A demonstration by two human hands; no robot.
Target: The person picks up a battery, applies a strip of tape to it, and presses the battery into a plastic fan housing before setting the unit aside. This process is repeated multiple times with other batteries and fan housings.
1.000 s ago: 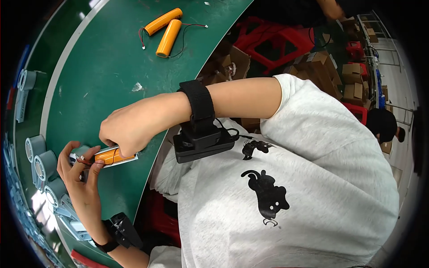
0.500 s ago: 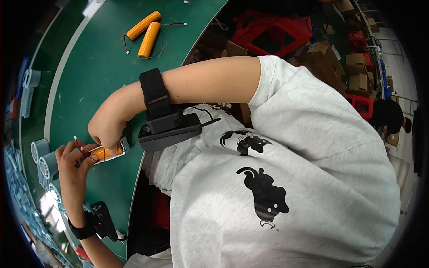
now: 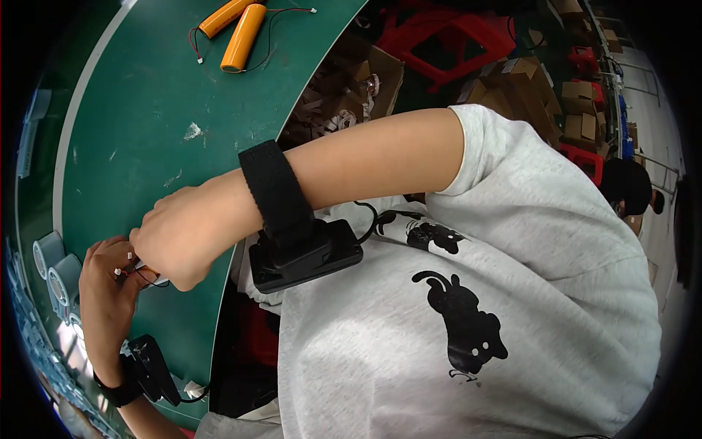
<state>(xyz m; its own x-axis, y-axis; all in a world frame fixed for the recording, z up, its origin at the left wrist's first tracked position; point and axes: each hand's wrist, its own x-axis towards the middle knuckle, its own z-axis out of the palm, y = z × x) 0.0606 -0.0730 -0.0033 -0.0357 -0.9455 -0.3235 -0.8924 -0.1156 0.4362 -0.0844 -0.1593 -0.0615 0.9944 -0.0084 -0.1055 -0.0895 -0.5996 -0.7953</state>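
Note:
My left hand (image 3: 110, 282) has its thumb and fingers closed on a narrow pale casing (image 3: 162, 283), of which only an edge shows. In the earlier frame an orange cylindrical battery lies in that casing; now it is hidden. Thin red and black wires (image 3: 146, 276) with small white plugs (image 3: 118, 271) stick out by the left thumb. Over the casing bends my right hand (image 3: 179, 238), knuckles up and fingers curled against the left fingertips. What its fingertips pinch is covered.
Two orange batteries (image 3: 243, 36) with wired leads lie on the green table (image 3: 146, 139) at the far end. Light blue cylindrical parts (image 3: 62, 278) stand beyond my left hand. Open cardboard boxes (image 3: 380, 69) and a red plastic stool (image 3: 446, 44) are beside the table.
My right hand has moved left and turned over the casing, covering the battery. The wire plugs now sit between both hands. The view has shifted slightly.

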